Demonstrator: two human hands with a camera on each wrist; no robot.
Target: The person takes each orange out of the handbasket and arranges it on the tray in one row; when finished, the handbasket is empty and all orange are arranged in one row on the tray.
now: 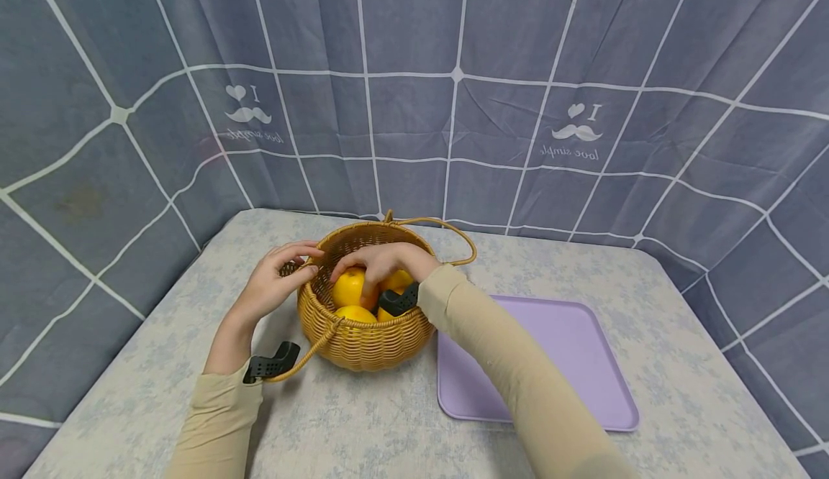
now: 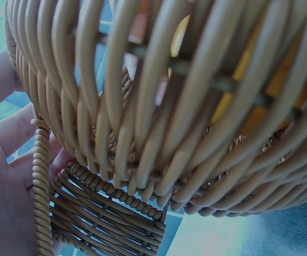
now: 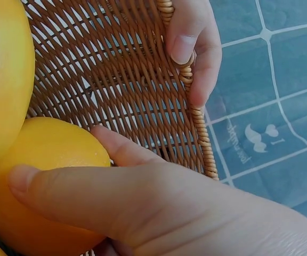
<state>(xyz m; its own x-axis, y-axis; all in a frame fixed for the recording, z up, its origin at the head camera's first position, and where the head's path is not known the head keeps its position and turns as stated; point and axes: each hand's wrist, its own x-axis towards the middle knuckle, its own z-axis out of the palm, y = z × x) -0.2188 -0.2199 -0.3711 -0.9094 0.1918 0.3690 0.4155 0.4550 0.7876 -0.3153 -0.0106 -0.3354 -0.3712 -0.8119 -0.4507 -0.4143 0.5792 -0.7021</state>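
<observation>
A round wicker basket (image 1: 365,346) stands left of the middle of the table with several yellow-orange oranges inside. My right hand (image 1: 388,257) reaches in over the rim and grips an orange (image 3: 52,144); its thumb lies across the top and the fingers go round the far side. Another orange (image 3: 1,80) lies against it. At the basket's left edge my left hand (image 1: 275,281) pinches the rim, with its thumb and a finger showing there in the right wrist view. The left wrist view has the basket's woven side (image 2: 153,106) close up, partly covering the left hand.
A flat purple tray (image 1: 583,353) lies right of the basket, partly under my right sleeve. One looped handle (image 1: 466,242) leans out at the basket's back right, another (image 1: 314,349) hangs at the front left. A blue-grey grid curtain (image 1: 414,119) surrounds the table (image 1: 350,429).
</observation>
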